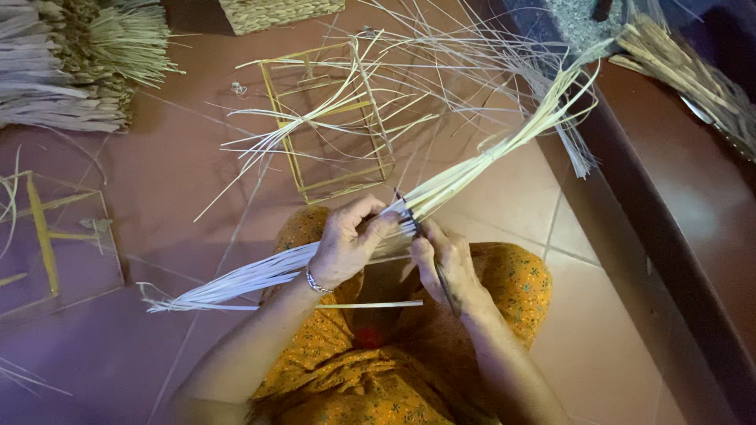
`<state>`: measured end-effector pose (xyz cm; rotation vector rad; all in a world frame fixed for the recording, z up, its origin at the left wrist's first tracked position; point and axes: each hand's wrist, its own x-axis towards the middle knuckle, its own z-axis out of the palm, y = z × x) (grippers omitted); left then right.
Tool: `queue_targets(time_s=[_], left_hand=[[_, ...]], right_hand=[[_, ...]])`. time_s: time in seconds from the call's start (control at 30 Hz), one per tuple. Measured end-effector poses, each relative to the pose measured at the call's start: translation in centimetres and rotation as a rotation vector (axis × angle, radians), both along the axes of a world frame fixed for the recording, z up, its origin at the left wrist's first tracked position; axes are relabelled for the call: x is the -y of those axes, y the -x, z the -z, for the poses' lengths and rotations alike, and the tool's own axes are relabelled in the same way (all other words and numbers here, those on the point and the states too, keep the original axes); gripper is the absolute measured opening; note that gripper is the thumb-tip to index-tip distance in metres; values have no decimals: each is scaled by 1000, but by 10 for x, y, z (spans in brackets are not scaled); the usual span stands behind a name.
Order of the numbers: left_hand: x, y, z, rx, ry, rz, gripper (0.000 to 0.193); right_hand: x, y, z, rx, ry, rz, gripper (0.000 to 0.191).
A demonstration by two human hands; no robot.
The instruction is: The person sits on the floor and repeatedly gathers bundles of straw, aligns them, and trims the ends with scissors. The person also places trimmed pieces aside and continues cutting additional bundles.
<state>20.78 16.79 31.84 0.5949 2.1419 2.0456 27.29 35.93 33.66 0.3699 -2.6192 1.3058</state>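
Both hands grip one long strip bundle [441,185]: left hand [346,244] fingers curled round it, right hand [445,264] pinching a thin blade [425,244]; loose strips at 12 o'clock lie unworked

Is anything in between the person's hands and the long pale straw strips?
No. Both the left hand and the right hand already grip the bundle of pale strips directly, with a thin dark tool between them.
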Motion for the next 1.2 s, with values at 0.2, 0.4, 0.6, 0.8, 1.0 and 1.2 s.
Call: queue_targets(time_s=[0.2, 0.4, 0.6, 0.8, 1.0, 1.2], left_hand=[[1, -1, -2, -7, 27, 43, 10], [2, -2, 7, -17, -24, 39, 10], [3, -2, 8, -14, -68, 58, 10], [0, 0, 2, 7, -89, 64, 12], [2, -3, -1, -37, -19, 66, 11], [0, -2, 7, 68, -105, 74, 12]], right_hand=[[4, 1, -4, 223, 67, 43, 36], [0, -2, 10, 91, 83, 12, 38], [1, -2, 14, 29, 47, 16, 32], [2, 1, 4, 99, -14, 44, 28], [4, -1, 6, 80, 34, 17, 31], [0, 1, 20, 219, 169, -43, 42]])
